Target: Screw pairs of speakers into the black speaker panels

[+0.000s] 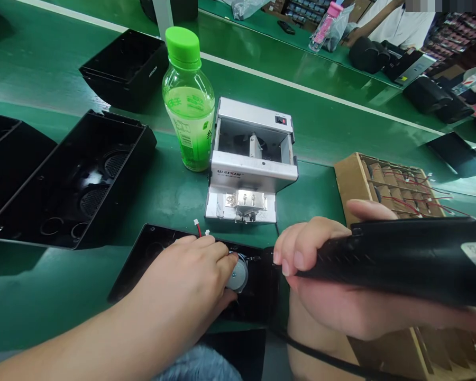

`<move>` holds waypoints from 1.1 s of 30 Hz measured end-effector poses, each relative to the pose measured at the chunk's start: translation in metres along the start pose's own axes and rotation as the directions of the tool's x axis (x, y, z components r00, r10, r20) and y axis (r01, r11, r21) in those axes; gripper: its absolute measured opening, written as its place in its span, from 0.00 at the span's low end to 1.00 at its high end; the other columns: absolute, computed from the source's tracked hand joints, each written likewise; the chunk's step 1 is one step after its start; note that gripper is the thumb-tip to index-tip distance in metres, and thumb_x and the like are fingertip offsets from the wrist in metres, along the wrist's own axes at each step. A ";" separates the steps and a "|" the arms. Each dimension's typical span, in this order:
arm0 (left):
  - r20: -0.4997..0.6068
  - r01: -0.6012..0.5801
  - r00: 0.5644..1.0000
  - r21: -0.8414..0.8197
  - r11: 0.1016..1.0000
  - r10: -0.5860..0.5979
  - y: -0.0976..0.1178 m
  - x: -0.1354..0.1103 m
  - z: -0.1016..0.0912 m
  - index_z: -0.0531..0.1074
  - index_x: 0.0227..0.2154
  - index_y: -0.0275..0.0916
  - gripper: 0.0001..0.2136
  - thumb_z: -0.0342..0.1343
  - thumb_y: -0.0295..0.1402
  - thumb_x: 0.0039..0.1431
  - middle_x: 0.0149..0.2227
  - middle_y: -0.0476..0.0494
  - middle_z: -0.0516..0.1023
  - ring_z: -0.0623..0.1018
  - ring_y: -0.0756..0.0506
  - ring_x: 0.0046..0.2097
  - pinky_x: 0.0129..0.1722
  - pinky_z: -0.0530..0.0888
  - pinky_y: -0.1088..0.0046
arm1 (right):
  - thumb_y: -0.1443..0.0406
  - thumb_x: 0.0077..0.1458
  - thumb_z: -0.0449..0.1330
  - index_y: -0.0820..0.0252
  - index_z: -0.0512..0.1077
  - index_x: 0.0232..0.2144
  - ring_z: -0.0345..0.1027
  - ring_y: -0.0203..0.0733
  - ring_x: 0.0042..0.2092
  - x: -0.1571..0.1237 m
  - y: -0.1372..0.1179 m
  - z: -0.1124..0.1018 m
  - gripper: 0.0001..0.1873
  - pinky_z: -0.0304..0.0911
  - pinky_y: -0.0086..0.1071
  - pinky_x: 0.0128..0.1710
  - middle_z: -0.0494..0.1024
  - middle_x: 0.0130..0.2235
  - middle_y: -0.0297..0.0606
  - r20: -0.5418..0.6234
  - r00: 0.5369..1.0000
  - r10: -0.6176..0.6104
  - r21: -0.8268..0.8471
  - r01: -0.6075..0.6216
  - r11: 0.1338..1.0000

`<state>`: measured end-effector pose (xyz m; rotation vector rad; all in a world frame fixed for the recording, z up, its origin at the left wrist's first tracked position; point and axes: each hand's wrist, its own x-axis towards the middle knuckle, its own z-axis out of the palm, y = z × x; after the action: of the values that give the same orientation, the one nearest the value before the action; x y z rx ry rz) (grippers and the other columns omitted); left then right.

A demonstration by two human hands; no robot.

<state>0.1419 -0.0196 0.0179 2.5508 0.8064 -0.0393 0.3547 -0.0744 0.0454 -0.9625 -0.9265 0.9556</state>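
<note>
Hands at work on a black plastic case point(153, 238) lying near the front edge of the green worktop point(31, 301). The left hand point(182, 278) is curled with its fingers close together over a round metal disc point(238, 275) seated in the case, and the fingertips rest at the disc's rim. The right hand point(325, 299) is closed around a black corded screwdriver point(396, 259), held level just beside the case, with its tip hidden behind the fingers.

Risks: the disc could shift if the left fingers ease their pressure. A red wire point(199, 229) with a small white plug, lying loose at the far edge of the case, could be pinched if it slips under the disc or the tool. The cord point(321, 354), trailing toward the front edge, could snag the case and drag it.

Appearance: the case is a shallow, glossy, open tray with a round recess inside.

Nearby: a silver machine point(246, 174) stands behind the case, a green-capped bottle point(188, 100) to its left, further black cases point(73, 206) toward the left edge, and a cardboard tray of wired parts point(353, 180) toward the right.
</note>
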 end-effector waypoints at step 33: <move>0.039 0.051 0.998 0.082 0.995 -0.054 0.008 -0.003 -0.012 0.85 0.41 0.38 0.18 0.73 0.49 0.60 0.42 0.37 0.88 0.87 0.33 0.47 0.43 0.81 0.59 | 0.23 0.47 0.63 0.49 0.83 0.47 0.68 0.44 0.21 -0.024 0.046 0.042 0.44 0.69 0.38 0.22 0.77 0.22 0.32 -0.175 0.954 -0.246 -0.034 0.243 0.969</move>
<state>0.1425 -0.0216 0.0323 2.5954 0.8723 -0.1437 0.2976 -0.0748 0.0096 -0.9031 -0.8773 0.6443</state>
